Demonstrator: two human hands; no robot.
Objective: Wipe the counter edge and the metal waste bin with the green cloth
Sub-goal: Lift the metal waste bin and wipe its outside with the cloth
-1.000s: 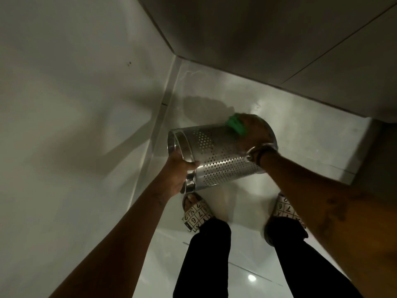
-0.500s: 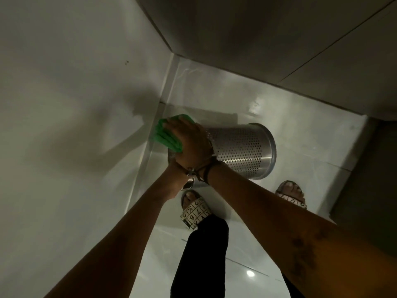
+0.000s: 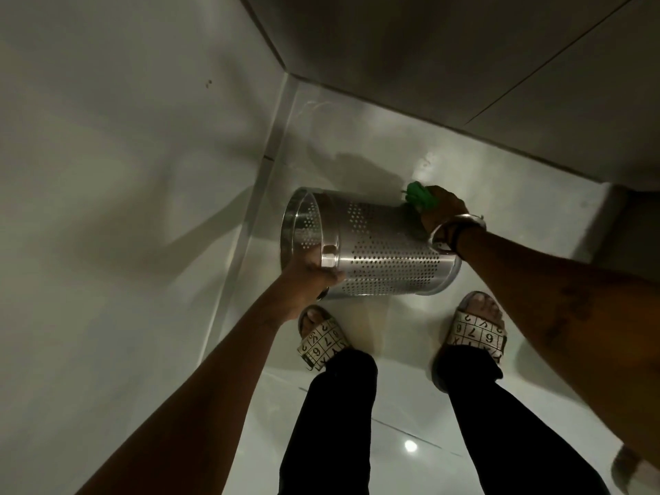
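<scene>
While left hand [image 3: 314,271] grips tilted bin [image 3: 378,251] rim, right hand [image 3: 441,212] clutches green cloth [image 3: 419,196] at base

Bin [image 3: 378,259] above feet, cloth [image 3: 420,196] prob. right.

Your bin [image 3: 378,259] is bright brushed metal, its wall punched with rows of small holes and banded by smooth, unpunched strips at rim and base. The cloth [image 3: 420,196] in your right hand [image 3: 441,212] looks soft and matt, bunched into folds. A polished metal bangle [image 3: 453,225] shines on that wrist. The floor [image 3: 393,416] under you is glossy tile, mirroring a lamp. The wall [image 3: 118,194] looks smooth with a dull sheen.
</scene>
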